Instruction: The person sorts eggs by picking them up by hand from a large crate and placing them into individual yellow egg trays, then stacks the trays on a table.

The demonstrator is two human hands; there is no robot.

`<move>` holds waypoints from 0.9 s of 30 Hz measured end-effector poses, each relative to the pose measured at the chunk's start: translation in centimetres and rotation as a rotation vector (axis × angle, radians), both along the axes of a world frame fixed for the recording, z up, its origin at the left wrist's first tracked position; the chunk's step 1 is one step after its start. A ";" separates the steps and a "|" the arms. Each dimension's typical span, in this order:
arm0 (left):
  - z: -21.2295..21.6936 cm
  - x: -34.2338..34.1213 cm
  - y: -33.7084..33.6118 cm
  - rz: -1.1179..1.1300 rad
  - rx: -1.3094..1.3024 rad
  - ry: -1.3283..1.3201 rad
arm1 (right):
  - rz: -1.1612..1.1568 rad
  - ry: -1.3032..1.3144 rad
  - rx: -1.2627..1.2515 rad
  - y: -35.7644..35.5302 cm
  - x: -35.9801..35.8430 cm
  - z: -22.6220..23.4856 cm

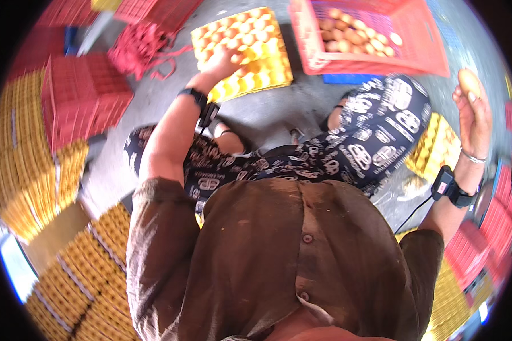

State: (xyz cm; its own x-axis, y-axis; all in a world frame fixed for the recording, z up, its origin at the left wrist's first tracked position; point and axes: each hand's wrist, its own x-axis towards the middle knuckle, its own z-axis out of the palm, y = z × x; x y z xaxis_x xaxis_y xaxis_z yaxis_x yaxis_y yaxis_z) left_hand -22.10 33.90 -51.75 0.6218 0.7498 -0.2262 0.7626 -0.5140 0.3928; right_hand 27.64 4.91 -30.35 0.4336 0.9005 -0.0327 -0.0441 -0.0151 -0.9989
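A yellow egg tray (263,68) stands on the floor in front of me. Brown eggs (233,28) fill its far rows, while several near cups hold nothing. My left hand (221,63) reaches over the tray's left side, its fingers bent around an egg (237,57) at the cups; the palm side is hidden. Out to the right, my right hand (475,116) is raised and holds a brown egg (469,82) upright at its fingertips. Beyond the right knee is a red plastic crate (375,63), with loose brown eggs (352,35) piled in its left and middle part.
Another yellow tray (434,149) with eggs lies beside my right knee. To the left are red crates (82,96), a heap of red strapping (139,48) and tall stacks of yellow trays (23,153). More red crates (469,250) stand at the lower right.
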 end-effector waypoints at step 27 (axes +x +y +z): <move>-3.1 -2.1 -0.9 0.867 -0.311 -0.603 | -0.523 -0.957 -1.234 -28.3 19.5 -36.0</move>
